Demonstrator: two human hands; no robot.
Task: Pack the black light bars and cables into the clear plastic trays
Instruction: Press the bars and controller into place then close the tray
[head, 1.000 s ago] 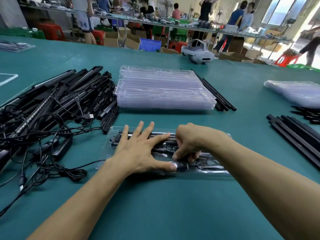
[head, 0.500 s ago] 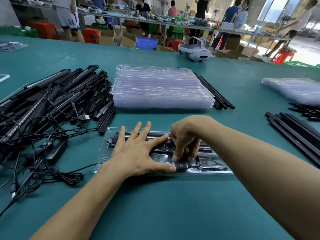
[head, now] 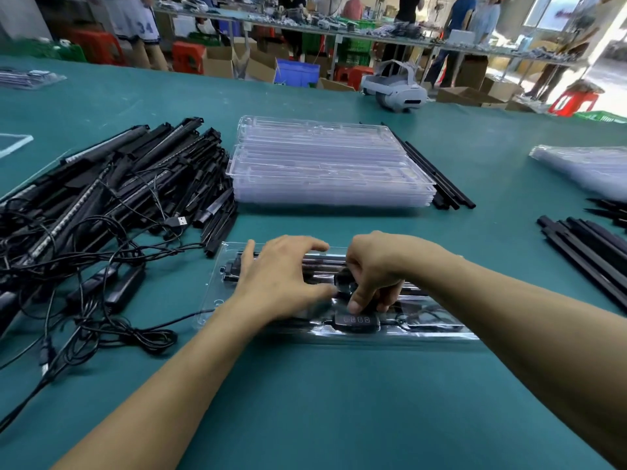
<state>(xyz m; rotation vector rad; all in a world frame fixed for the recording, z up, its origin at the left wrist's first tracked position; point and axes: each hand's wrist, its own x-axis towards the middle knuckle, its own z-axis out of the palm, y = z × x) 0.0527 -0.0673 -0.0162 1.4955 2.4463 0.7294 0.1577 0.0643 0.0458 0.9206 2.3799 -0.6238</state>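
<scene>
While both bare hands work over it, a clear plastic tray (head: 217,300) lies on the green table (head: 305,401), close to the viewer in the head camera's view. Black light bars (head: 322,262) sit lengthwise in its far channel. The left hand (head: 281,283) rests on them, fingers loosely arched and spread, holding nothing. The right hand (head: 376,269) is curled, pinching a black cable bundle (head: 344,279) at the tray's middle, with its thumb pointing down just above a small button controller (head: 356,321) in the near channel. A tangled pile of loose bars and cables (head: 135,184) lies to the left. A stack of empty trays (head: 325,171) sits behind. More spare black bars (head: 590,252) lie at the right edge.
</scene>
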